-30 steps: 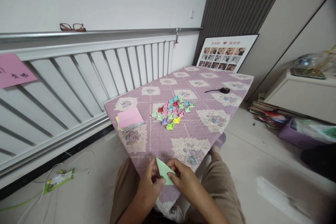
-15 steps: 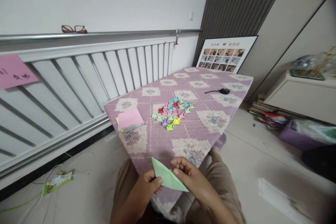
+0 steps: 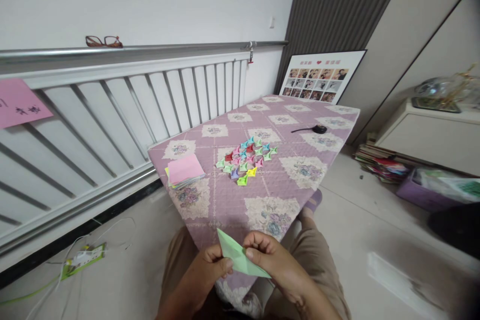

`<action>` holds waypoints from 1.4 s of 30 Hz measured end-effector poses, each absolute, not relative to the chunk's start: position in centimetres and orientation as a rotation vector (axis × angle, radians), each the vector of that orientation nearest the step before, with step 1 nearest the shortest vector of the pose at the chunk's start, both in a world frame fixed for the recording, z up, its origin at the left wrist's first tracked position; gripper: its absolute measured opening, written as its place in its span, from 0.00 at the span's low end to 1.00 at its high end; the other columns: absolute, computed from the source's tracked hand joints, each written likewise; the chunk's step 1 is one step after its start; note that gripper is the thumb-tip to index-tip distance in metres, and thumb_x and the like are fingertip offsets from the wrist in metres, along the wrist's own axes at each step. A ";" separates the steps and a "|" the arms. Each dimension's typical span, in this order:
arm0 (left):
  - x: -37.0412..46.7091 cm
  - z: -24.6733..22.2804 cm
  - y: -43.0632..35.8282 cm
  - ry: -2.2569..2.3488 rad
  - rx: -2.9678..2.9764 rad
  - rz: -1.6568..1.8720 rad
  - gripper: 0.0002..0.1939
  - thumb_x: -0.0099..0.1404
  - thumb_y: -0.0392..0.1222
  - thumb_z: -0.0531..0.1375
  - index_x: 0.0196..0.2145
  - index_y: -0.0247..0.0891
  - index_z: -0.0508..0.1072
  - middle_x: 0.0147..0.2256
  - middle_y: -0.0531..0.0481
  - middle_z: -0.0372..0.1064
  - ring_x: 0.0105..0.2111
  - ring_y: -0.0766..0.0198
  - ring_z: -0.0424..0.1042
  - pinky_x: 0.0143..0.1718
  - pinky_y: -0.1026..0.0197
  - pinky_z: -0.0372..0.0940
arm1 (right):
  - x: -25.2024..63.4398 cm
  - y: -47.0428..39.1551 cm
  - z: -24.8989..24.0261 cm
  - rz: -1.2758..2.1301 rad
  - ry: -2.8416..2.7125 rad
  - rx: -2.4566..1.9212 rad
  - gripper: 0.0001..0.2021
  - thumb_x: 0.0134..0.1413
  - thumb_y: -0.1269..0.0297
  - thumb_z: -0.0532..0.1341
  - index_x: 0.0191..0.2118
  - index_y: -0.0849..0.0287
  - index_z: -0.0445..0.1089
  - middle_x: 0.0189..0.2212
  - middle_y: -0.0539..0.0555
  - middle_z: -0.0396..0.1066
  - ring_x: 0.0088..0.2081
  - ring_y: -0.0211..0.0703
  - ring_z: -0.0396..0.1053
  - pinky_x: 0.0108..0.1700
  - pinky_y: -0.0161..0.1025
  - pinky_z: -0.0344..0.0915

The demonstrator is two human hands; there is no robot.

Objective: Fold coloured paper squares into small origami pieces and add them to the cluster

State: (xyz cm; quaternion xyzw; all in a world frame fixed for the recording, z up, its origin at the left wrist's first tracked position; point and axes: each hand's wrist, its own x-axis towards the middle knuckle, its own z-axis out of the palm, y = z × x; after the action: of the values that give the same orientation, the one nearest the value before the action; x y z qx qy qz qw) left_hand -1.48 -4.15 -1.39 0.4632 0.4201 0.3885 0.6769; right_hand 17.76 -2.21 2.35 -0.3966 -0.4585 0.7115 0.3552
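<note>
Both hands hold a folded light green paper (image 3: 240, 259) over the near end of the table. My left hand (image 3: 216, 261) pinches its left part between thumb and fingers. On the other side, my right hand (image 3: 260, 252) has its thumb and fingers closed on the paper's upper right edge. The paper has a pointed tip at upper left and another at lower right. Beyond the hands, rows of small folded paper pieces (image 3: 243, 160) in green, pink, red, blue, purple and yellow stand on the tablecloth. A stack of coloured paper sheets (image 3: 185, 169), pink on top, lies to their left.
The table has a purple floral cloth (image 3: 225, 200). A black round object (image 3: 319, 129) with a strap lies at the far right. A white radiator (image 3: 187, 95) runs along the left, with glasses (image 3: 104, 41) above it.
The thumb and fingers of my right hand have closed onto the paper's upper edge. The paper has tilted slightly and moved down a little.
</note>
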 end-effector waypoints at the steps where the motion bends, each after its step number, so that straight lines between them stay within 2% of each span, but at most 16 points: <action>1: -1.5 -1.4 -4.2 0.939 1.038 0.874 0.18 0.54 0.53 0.66 0.32 0.33 0.78 0.24 0.52 0.67 0.27 0.66 0.61 0.31 0.64 0.55 | 17.8 -2.3 2.3 1.845 -1.172 -1.014 0.21 0.42 0.48 0.70 0.29 0.60 0.66 0.23 0.45 0.61 0.25 0.31 0.54 0.28 0.31 0.49; 7: -1.7 -1.1 -4.1 0.945 1.047 0.842 0.16 0.54 0.51 0.67 0.32 0.33 0.78 0.24 0.52 0.67 0.27 0.66 0.61 0.31 0.64 0.56 | 17.7 -2.4 2.1 1.879 -1.141 -0.997 0.21 0.42 0.48 0.70 0.29 0.60 0.66 0.22 0.44 0.61 0.24 0.31 0.54 0.27 0.31 0.49; 14: -1.7 -1.1 -4.1 0.918 1.048 0.835 0.18 0.52 0.53 0.67 0.31 0.34 0.78 0.24 0.52 0.67 0.26 0.66 0.61 0.31 0.64 0.55 | 17.5 -2.6 2.4 1.928 -1.126 -0.965 0.21 0.42 0.47 0.69 0.30 0.61 0.67 0.23 0.45 0.63 0.25 0.31 0.55 0.28 0.31 0.51; 20: -1.8 -0.7 -4.2 0.931 1.055 0.811 0.15 0.54 0.51 0.66 0.30 0.36 0.78 0.25 0.53 0.68 0.27 0.66 0.60 0.32 0.64 0.55 | 17.5 -2.6 2.1 1.898 -1.144 -0.974 0.20 0.44 0.48 0.69 0.30 0.61 0.68 0.23 0.45 0.63 0.24 0.31 0.55 0.28 0.31 0.51; 28: -1.9 -0.3 -4.0 0.913 1.085 0.827 0.19 0.53 0.54 0.66 0.31 0.34 0.79 0.25 0.53 0.66 0.27 0.67 0.59 0.33 0.64 0.55 | 17.7 -2.4 1.7 1.924 -1.215 -0.859 0.21 0.41 0.48 0.71 0.33 0.60 0.68 0.24 0.45 0.64 0.25 0.31 0.57 0.28 0.30 0.51; 42: -2.2 -0.8 -4.2 0.923 1.088 0.795 0.19 0.53 0.54 0.66 0.31 0.33 0.78 0.24 0.53 0.64 0.27 0.66 0.57 0.33 0.64 0.55 | 17.3 -2.6 1.9 1.920 -1.154 -0.947 0.20 0.42 0.48 0.70 0.32 0.60 0.69 0.24 0.46 0.64 0.26 0.32 0.57 0.29 0.31 0.52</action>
State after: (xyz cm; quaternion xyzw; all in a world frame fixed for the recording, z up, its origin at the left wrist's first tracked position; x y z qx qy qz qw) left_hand -2.18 -4.16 -0.80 0.4854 0.4119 0.3547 0.6847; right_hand 17.34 -2.64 1.91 -0.3650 -0.4449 0.7404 0.3474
